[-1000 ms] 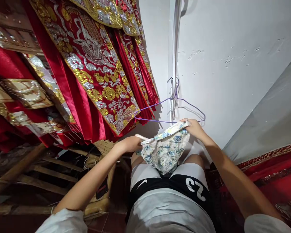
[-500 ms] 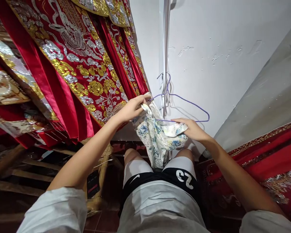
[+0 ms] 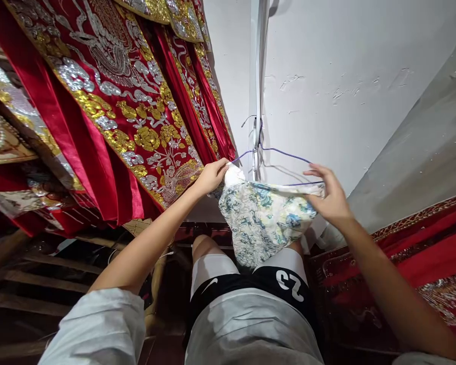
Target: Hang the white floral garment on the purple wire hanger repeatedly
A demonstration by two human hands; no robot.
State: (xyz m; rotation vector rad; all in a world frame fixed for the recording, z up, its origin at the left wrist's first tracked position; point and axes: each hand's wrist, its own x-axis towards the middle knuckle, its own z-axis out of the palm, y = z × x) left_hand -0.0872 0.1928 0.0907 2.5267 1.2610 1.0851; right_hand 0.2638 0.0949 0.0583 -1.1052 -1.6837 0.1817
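Observation:
A white garment with a blue, green and yellow floral print is spread below a purple wire hanger. The hanger's hook hangs at the lower part of a pale vertical strip on the wall. With its fingers pinched, my left hand holds the garment's upper left corner at the hanger's left end. My right hand grips the upper right edge between thumb and fingers, near the hanger's right end. That end is partly hidden by the hand and cloth. Whether the cloth is over it I cannot tell.
Red cloth panels with gold and silver embroidery hang at the left. The white wall stands in front, with the strip running up it. A wooden slatted frame is at lower left, and red embroidered fabric lies at lower right.
My right hand has moved right and slightly up, drawing the garment's edge toward the hanger's right end. The bunched garment now spreads wide. My left hand has dropped slightly.

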